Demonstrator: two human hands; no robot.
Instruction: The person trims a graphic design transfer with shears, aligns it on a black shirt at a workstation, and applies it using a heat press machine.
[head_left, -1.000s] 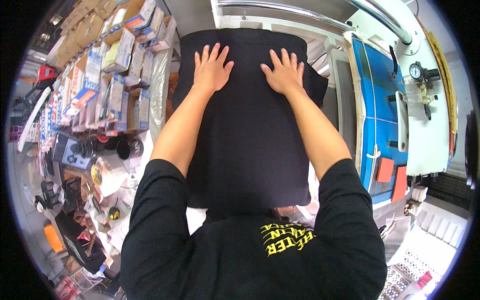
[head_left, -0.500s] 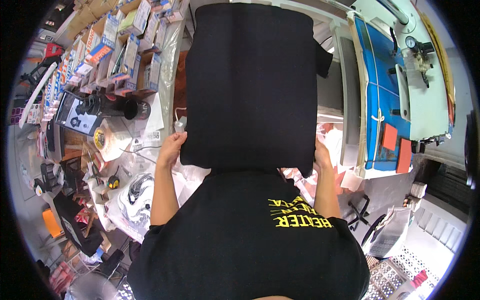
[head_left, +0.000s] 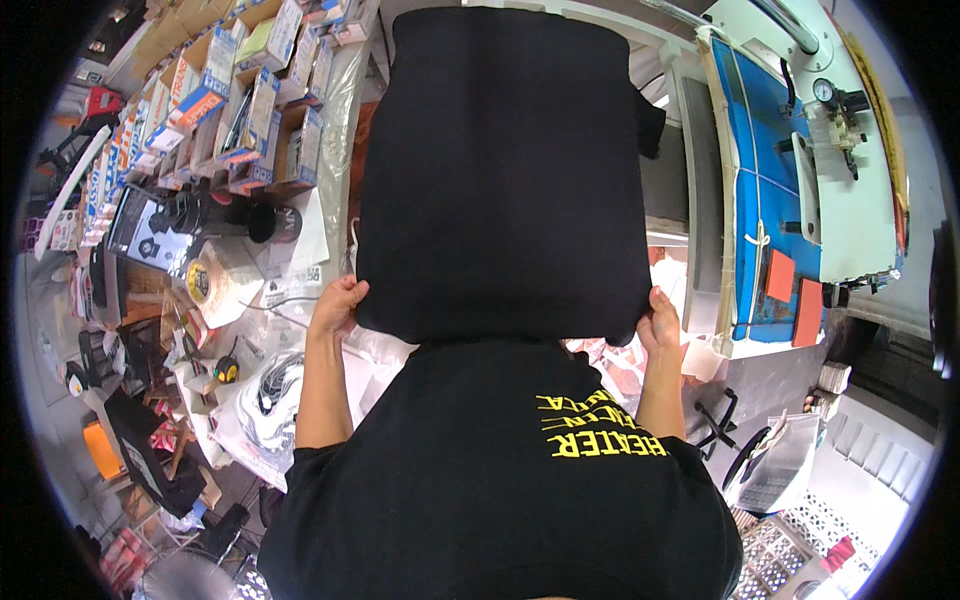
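Observation:
A black T-shirt (head_left: 500,180) lies stretched flat in front of me, its smooth face up and its hem toward my body. One short sleeve (head_left: 650,125) sticks out at the far right. My left hand (head_left: 340,303) pinches the shirt's near left edge, thumb on top. At the near right corner my right hand (head_left: 659,322) grips the opposite edge, its fingers curled and partly hidden by the cloth. Whatever supports the shirt underneath is covered.
Cardboard boxes (head_left: 265,125) stand in rows at the far left. Nearer are a lit screen (head_left: 150,235), a black cup (head_left: 275,222) and a tape roll (head_left: 200,282). On the right is a blue-topped machine (head_left: 750,200) with a pressure gauge (head_left: 824,92) and orange-red pieces (head_left: 808,312).
My right hand has moved outward to the right and the left slightly toward me. Between them the near part of the T-shirt is spread wider.

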